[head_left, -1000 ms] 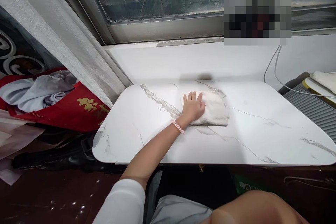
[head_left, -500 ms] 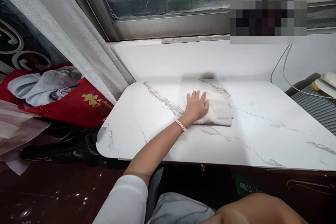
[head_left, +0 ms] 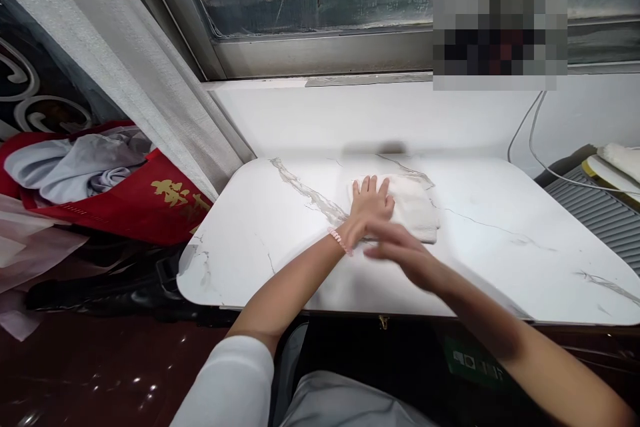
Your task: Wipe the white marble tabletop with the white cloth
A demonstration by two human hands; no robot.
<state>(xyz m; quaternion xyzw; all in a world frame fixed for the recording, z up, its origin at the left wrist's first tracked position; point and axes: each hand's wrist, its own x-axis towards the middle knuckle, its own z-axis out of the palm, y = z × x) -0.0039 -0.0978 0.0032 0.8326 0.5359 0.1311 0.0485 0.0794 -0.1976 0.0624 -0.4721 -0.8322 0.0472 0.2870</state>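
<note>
A folded white cloth (head_left: 415, 210) lies on the white marble-patterned tabletop (head_left: 300, 260). My left hand (head_left: 371, 203) rests flat on the cloth's left part with its fingers spread, a pink beaded band round the wrist. Over the near edge of the cloth is my right hand (head_left: 403, 250), slightly blurred, its fingers stretched toward my left wrist and apart from one another. Nothing shows in it. Part of the cloth is hidden under and behind my hands.
A red bag (head_left: 125, 213) with grey fabric stands left of the table beside a pale curtain (head_left: 125, 60). A window is behind. At the right are a cable (head_left: 533, 127) and a grey ribbed surface (head_left: 595, 213).
My right hand and forearm have come in from the lower right and reached over the table beside my left wrist. My left hand stays on the cloth. The view has shifted slightly.
</note>
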